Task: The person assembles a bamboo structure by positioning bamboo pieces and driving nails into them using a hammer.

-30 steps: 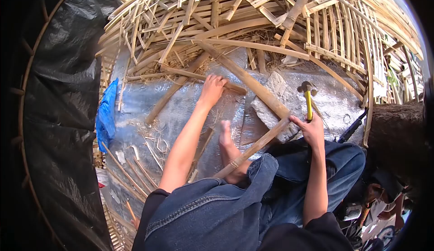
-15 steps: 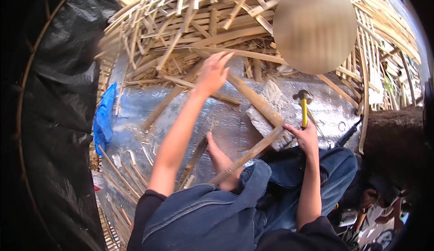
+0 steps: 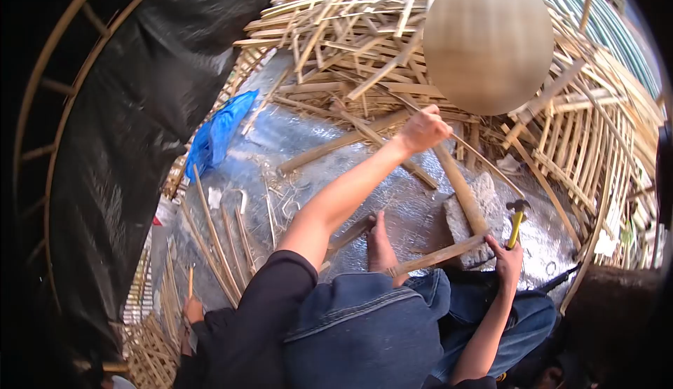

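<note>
My left hand (image 3: 424, 131) is closed around a thin bamboo strip (image 3: 487, 160), which slants from the pile down toward the right. My right hand (image 3: 507, 257) grips a claw hammer (image 3: 517, 222) by its yellow handle, head up. Its thumb lies by the corner where a bamboo pole (image 3: 461, 191) meets another bamboo piece (image 3: 442, 256) that runs back toward my knee. Under that corner sits a rough grey stone block (image 3: 459, 219). My bare foot (image 3: 381, 245) rests on the silvery sheet, left of the block.
A large heap of split bamboo (image 3: 350, 45) fills the back. Blue plastic (image 3: 221, 130) lies at left beside a black tarp (image 3: 133, 108). Loose strips (image 3: 214, 238) lie on the silvery sheet (image 3: 287, 137). At lower left another person's hand (image 3: 193, 310) holds an orange-handled tool (image 3: 191, 280).
My left hand, earlier spread over the bamboo, is now closed on a thin strip. The view has swung left, bringing another person's hand into sight. My right hand still holds the hammer.
</note>
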Demonstrator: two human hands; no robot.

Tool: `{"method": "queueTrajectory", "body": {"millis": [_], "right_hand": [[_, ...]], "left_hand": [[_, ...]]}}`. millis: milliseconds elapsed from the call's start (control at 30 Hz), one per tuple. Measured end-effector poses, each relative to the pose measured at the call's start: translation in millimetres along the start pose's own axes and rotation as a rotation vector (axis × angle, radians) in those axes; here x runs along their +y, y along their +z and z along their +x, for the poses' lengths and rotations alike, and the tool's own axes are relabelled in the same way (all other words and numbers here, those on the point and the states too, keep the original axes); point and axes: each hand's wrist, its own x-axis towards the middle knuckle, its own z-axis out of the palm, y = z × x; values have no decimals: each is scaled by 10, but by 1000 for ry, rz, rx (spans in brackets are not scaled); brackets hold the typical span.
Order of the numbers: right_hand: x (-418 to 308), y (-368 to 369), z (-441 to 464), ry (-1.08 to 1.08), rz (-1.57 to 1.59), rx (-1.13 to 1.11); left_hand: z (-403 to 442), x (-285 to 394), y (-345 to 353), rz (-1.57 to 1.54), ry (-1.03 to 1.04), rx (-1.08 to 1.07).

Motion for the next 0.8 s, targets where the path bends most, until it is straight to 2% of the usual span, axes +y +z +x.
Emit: {"method": "queueTrajectory", "body": {"millis": [100,133,200,367,433,500,567,600,733,800], "right_hand": [[78,-11,74,-8,-2,-13],[106,-9,89,5,90,-42],[113,-6,86,18,32,-37],[91,-31,94,0,-68,-15],[53,-27,63,-2,-21,-35],[67,-28,62,25,-21,-49],[24,-39,37,-18,13,-48],[33,-33,37,-42,-23,-27],[47,-59,72,2,-49,-50],[48,-43,61,-18,-42,-40]], "left_hand": [[6,174,-77,20,36,203],[24,204,-41,31,2,196],[94,262,-31,71,-65,128],[337,563,33,52,-36,104],[466,639,-1,75,-52,218],[604,636,-113,-121,-272,74],[571,592,-103,-275,-360,275],[522,616,-95,-279,-368,276],[-212,1024,-437,-679,-782,491],[-709,1304,-470,-620,-936,504]]}}
